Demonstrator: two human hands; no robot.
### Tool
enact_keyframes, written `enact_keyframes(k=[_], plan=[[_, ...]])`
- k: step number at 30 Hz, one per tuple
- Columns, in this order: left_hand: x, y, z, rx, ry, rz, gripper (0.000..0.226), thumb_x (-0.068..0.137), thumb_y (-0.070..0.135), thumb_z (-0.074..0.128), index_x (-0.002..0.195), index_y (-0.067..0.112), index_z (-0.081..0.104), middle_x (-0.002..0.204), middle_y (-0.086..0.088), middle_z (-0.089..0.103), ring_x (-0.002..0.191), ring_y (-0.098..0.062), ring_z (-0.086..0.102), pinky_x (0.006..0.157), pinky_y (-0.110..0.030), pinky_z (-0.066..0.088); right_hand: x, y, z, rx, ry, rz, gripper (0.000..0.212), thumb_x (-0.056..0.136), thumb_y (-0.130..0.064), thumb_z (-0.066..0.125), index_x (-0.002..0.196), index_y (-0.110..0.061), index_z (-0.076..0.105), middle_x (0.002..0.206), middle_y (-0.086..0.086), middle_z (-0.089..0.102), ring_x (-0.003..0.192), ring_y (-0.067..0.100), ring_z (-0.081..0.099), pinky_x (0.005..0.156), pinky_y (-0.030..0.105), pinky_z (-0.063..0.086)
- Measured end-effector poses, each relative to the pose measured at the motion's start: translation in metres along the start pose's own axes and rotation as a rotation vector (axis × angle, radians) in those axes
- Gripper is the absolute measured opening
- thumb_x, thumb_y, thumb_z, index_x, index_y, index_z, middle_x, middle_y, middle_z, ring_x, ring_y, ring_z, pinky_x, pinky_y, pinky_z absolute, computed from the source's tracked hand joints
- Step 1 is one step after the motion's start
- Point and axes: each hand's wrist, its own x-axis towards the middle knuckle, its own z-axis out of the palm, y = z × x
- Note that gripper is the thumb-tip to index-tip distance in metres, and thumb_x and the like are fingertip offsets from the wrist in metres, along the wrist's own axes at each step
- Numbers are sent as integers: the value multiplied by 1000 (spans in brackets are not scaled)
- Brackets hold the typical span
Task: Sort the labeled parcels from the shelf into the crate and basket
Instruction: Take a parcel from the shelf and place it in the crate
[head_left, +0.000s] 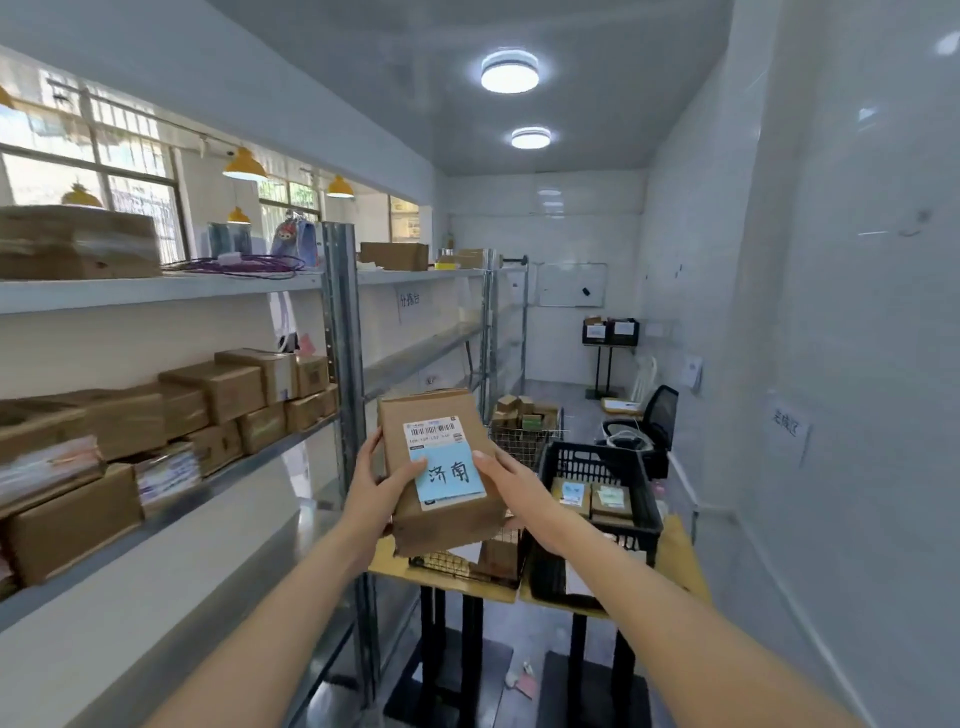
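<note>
I hold a brown cardboard parcel (441, 514) upright in front of me, with a white barcode label and a blue note with handwritten characters on its face. My left hand (371, 486) grips its left edge, thumb on the front. My right hand (511, 480) grips its right edge. Below and behind the parcel sits a wire basket (462, 564) on a yellow stand. To its right stands a black plastic crate (644, 499) with flat labeled parcels (592, 496) inside. The metal shelf (218, 473) on my left carries several brown parcels (208, 395).
A second wire basket (524, 441) full of small boxes stands farther back. A black office chair (657, 421) and a small stand with black bins (610, 332) are at the far end. The white tiled wall runs along my right. A narrow aisle lies between shelf and wall.
</note>
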Motion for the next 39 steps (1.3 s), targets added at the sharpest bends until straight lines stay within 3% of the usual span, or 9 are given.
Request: enact_keyframes(k=[3, 5, 9, 11, 13, 19, 28, 35, 39], plan=[[48, -21, 26, -9, -35, -49, 78, 88, 27, 77, 149, 44, 31, 105, 2, 71, 89, -20, 73, 67, -36, 57, 38, 17, -29, -29, 23, 23, 54, 103, -46, 50, 153, -34, 33, 110, -12, 66, 91, 2, 64, 59, 16, 51], [84, -32, 45, -12, -67, -83, 75, 88, 29, 77, 145, 48, 33, 109, -3, 73, 91, -21, 74, 65, -34, 55, 65, 27, -49, -55, 44, 36, 53, 102, -45, 53, 151, -36, 34, 117, -10, 67, 94, 2, 66, 63, 16, 53], [166, -48, 91, -4, -155, -111, 73, 89, 31, 76, 146, 49, 34, 120, -3, 70, 96, -21, 72, 67, -34, 53, 126, 42, -96, -130, 119, 45, 65, 99, -50, 56, 156, -36, 29, 134, -6, 60, 114, 11, 62, 88, 30, 56], [207, -56, 115, 4, -208, -128, 74, 89, 32, 76, 147, 47, 34, 120, -1, 70, 97, -20, 72, 67, -34, 53, 155, 45, -123, -179, 188, 70, 69, 97, -56, 56, 157, -36, 28, 144, -3, 54, 128, 18, 54, 107, 42, 47], [247, -64, 140, 15, -266, -143, 75, 90, 31, 75, 150, 45, 32, 118, 0, 71, 94, -18, 74, 65, -32, 54, 182, 50, -152, -211, 246, 81, 70, 97, -57, 54, 158, -33, 28, 152, 0, 48, 137, 21, 47, 114, 46, 40], [330, -98, 207, 26, -366, -186, 78, 92, 30, 73, 154, 43, 28, 133, -6, 63, 92, -18, 72, 62, -29, 52, 231, 86, -228, -296, 378, 158, 67, 98, -60, 51, 157, -36, 31, 149, -3, 48, 138, 22, 45, 118, 49, 34], [422, -161, 306, 95, -465, -289, 73, 94, 28, 71, 153, 41, 30, 113, -6, 73, 81, -15, 73, 52, -24, 53, 306, 155, -319, -330, 443, 226, 65, 101, -53, 51, 157, -29, 31, 153, 2, 45, 141, 21, 41, 113, 39, 35], [511, -232, 400, 148, -471, -332, 75, 94, 28, 72, 155, 38, 30, 116, -3, 71, 85, -17, 75, 59, -27, 56, 405, 248, -401, -699, 397, 308, 62, 100, -56, 46, 156, -30, 34, 159, 2, 39, 144, 24, 39, 116, 46, 37], [558, -290, 461, 161, -468, -415, 76, 94, 24, 71, 156, 38, 29, 128, -7, 67, 83, -14, 75, 52, -23, 56, 465, 308, -455, -835, 345, 364, 64, 100, -54, 47, 156, -24, 35, 159, 2, 39, 147, 24, 34, 117, 46, 35]])
